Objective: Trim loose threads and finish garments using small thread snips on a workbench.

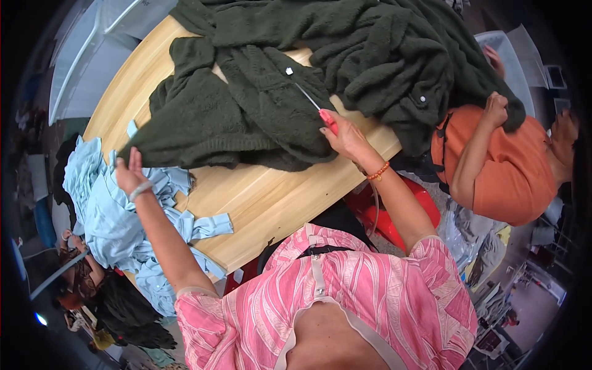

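Spread on the table is a dark green knitted garment (203, 123), with ribbed bands and a small white tag or button near its upper right part. Its left corner is pinched in my left hand (129, 176), which pulls that edge out toward the left. My right hand (346, 140) is closed round a slim red-handled tool (328, 121) with a long, thin metal blade. The blade's tip lies over the green knit, just below the white piece. Whether the tool has one blade or two closed together, I cannot tell.
More dark green knitwear (382, 55) is heaped on the far side of the wooden table (265, 203). Light blue garments (117, 216) hang over its left edge. A person in an orange top (515, 166) on the right grips green fabric. A red stool (419, 206) stands below.
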Demonstrator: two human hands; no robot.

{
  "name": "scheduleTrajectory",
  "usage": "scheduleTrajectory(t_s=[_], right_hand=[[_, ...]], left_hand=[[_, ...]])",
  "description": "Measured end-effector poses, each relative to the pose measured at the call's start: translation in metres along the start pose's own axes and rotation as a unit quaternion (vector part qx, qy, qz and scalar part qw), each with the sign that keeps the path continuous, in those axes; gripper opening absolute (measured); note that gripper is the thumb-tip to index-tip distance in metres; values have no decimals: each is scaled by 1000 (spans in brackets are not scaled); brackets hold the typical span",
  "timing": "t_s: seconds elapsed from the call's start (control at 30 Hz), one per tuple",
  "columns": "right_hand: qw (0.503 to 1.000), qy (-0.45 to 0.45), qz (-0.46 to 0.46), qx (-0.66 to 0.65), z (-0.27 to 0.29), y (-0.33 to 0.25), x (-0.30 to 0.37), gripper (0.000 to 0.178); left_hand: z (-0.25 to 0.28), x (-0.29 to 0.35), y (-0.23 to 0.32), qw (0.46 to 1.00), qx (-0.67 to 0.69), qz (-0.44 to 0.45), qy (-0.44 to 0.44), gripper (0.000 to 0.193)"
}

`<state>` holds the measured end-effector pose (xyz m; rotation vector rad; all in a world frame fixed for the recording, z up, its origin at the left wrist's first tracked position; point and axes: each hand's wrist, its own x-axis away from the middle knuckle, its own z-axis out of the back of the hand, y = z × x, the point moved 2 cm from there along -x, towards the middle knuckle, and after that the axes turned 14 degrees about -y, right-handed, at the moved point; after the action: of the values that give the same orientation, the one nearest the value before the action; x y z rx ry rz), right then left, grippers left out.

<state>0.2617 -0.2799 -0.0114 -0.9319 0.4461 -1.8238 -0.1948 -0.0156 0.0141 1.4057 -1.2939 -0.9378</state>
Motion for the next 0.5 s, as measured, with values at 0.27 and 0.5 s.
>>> scheduleTrajectory(t_s=[0.27, 0.5], right_hand=[[1000, 8, -12, 7, -4, 37, 27, 60], [997, -4, 11, 80, -26, 4, -2, 90]], left_hand=[[-172, 219, -131, 555, -709, -127, -415, 89], [-194, 174, -151, 547, -739, -89, -384, 54]])
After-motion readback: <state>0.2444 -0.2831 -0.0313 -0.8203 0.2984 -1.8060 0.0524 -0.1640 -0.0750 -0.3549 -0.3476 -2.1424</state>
